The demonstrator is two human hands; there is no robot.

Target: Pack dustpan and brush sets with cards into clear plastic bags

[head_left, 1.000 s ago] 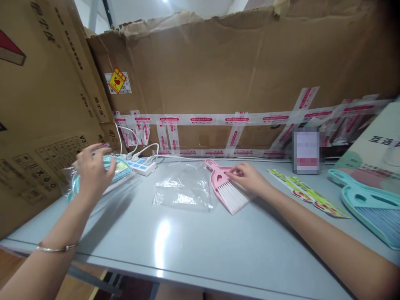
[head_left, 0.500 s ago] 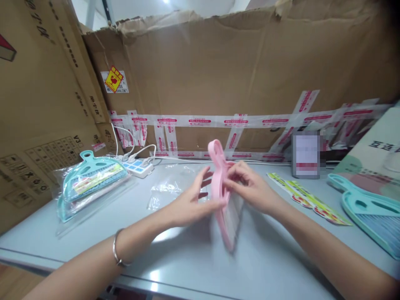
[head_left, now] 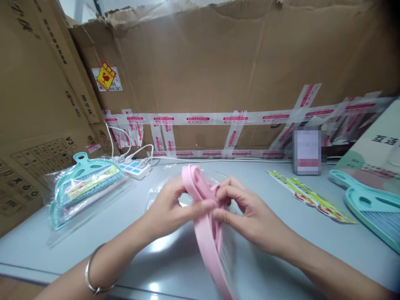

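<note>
Upright and edge-on over the table, a pink dustpan point(head_left: 204, 246) has a pink hand brush point(head_left: 218, 235) nested against its right face, with pale, blurred bristles pointing down. My left hand point(head_left: 173, 204) grips the dustpan below its looped handle, thumb across the near side and fingers hidden behind. From the right, my right hand point(head_left: 243, 208) pinches the brush near its top with thumb and bent fingers. A crumpled clear plastic bag point(head_left: 151, 195) lies behind my left hand.
A bagged turquoise dustpan set point(head_left: 83, 179) lies left, near a power strip point(head_left: 134, 168) with cables. Green-yellow card labels point(head_left: 308, 193), a phone point(head_left: 308, 150) and an unbagged turquoise dustpan set point(head_left: 371, 208) are on the right. A large cardboard box point(head_left: 200, 62) walls the back.
The pink dustpan and brush have come nearer and left, with the handle tilting left. My left hand has closed around the dustpan. The right hand still pinches at the brush, and the view shifted slightly.
</note>
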